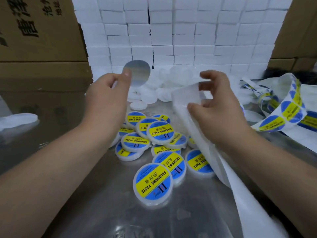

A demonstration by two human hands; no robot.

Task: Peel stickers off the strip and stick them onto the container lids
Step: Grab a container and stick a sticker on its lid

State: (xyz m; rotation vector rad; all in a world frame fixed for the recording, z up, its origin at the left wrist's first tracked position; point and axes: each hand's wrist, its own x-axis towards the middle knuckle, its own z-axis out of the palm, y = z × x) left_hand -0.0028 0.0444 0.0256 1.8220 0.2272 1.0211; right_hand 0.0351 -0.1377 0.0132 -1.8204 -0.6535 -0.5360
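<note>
Left hand (106, 100) pinches sticker (137, 73) (peeled, upper centre); right hand (211, 114) grips strip (185, 95). Centre on bare lid (138, 105), press flat.

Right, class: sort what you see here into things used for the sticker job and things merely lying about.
In use: left hand, peeled sticker, right hand, backing strip, sticker strip, plain lids, labelled lids.

Lying about: cardboard cartons, stacked white boxes.

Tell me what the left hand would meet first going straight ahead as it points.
Likely the heap of unlabelled white lids just beyond the left hand and its sticker; depth is unclear.
</note>
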